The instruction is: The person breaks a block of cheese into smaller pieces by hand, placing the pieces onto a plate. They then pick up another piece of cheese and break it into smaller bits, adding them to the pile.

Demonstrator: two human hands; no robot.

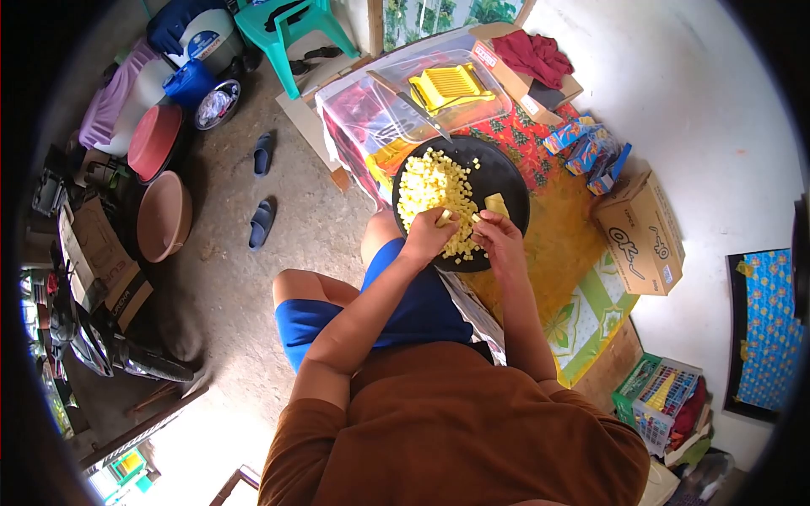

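A round black tray rests at the edge of the low table, over my lap. On its left half lies a heap of small pale-yellow cubes, whose food kind I cannot make out. My left hand is closed over the heap, with a pale-yellow piece between thumb and fingers. Close beside it, my right hand pinches a small pale-yellow piece. A larger flat yellow slab sits on the tray just beyond the right fingers.
Behind the tray, a knife lies across a clear plastic container, which has a yellow slatted slicer on it. To the right are blue packets and a cardboard box. Slippers and basins are on the left floor.
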